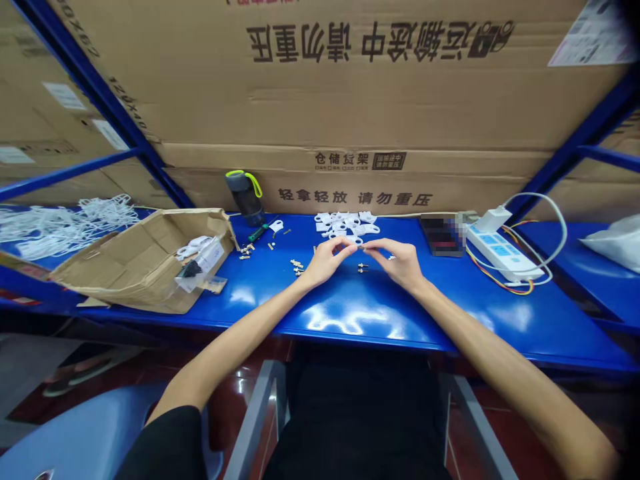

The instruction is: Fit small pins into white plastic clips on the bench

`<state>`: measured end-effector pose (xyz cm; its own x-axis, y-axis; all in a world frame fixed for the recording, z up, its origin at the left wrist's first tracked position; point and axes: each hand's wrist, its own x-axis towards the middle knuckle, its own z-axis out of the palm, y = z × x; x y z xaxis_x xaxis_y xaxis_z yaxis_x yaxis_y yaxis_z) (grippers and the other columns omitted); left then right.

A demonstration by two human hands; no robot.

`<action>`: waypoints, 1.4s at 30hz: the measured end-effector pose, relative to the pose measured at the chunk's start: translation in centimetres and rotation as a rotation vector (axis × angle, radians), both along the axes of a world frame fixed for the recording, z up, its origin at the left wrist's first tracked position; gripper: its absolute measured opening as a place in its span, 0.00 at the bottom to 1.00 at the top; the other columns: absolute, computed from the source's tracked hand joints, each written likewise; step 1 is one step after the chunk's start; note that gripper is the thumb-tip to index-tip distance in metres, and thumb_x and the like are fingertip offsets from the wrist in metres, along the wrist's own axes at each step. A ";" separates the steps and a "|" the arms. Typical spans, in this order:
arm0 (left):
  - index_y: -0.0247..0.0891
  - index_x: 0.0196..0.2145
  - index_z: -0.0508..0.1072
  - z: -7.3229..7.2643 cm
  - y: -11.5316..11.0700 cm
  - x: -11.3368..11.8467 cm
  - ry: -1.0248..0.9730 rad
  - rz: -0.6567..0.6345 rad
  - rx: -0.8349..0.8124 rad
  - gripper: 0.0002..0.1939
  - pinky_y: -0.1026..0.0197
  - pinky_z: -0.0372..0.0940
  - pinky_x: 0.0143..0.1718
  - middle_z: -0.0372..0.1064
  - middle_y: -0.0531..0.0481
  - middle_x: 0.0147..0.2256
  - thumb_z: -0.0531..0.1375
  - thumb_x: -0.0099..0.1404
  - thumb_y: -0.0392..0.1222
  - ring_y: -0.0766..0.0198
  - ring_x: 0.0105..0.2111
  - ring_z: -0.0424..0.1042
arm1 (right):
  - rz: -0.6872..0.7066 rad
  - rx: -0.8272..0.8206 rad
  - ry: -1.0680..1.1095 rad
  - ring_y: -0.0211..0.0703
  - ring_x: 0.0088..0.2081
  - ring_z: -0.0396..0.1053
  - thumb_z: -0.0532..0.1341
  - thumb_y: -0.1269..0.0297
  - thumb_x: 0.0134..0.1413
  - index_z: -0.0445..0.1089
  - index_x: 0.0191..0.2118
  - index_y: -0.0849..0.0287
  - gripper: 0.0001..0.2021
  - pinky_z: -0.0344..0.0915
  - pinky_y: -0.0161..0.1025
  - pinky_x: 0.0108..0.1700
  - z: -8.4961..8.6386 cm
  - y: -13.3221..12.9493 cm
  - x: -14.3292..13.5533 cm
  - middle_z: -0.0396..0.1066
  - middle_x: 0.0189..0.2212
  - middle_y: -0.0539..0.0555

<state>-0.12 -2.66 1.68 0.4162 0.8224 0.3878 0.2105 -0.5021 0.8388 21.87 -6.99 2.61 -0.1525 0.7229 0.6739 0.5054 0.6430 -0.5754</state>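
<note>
My left hand (327,261) and my right hand (396,259) meet fingertip to fingertip above the blue table. Both are closed in a pinch around a tiny piece, too small to name. Just behind them lies a pile of white plastic parts (345,225) with round holes. Small screw-like pieces (363,268) rest on the table between my hands. More small brass-coloured pieces (297,266) lie beside my left hand.
An open cardboard box (145,260) with bagged items stands at the left. Behind it lie white cords (75,223). A dark bottle (246,199) and a green-handled screwdriver (259,232) are back left. A phone (443,235) and a white power strip (503,252) with cables lie right.
</note>
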 end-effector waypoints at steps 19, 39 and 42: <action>0.36 0.39 0.80 0.2 0.2 0.1 -0.037 -0.055 -0.071 0.22 0.58 0.67 0.41 0.78 0.48 0.38 0.65 0.69 0.60 0.62 0.35 0.72 | 0.042 0.049 -0.075 0.52 0.43 0.82 0.64 0.55 0.67 0.82 0.42 0.49 0.09 0.78 0.50 0.51 -0.4 0.3 0.5 0.84 0.41 0.54; 0.36 0.39 0.82 0.5 -0.5 0.1 0.026 -0.041 -0.002 0.19 0.58 0.65 0.40 0.78 0.49 0.36 0.64 0.71 0.57 0.61 0.34 0.71 | 0.105 0.074 -0.113 0.52 0.45 0.82 0.64 0.59 0.68 0.83 0.45 0.48 0.09 0.78 0.48 0.51 -1.0 0.6 0.5 0.84 0.43 0.52; 0.37 0.39 0.83 0.5 -0.7 0.2 0.028 -0.045 0.012 0.19 0.58 0.66 0.40 0.78 0.49 0.35 0.64 0.71 0.57 0.61 0.34 0.71 | 0.122 0.075 -0.103 0.51 0.45 0.82 0.64 0.59 0.69 0.82 0.46 0.47 0.09 0.77 0.47 0.51 -0.9 0.5 0.3 0.84 0.43 0.52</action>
<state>0.06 -3.32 2.18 0.4632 0.7981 0.3854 0.2106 -0.5215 0.8269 22.21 -6.49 1.71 -0.3072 0.6430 0.7016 0.4748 0.7425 -0.4726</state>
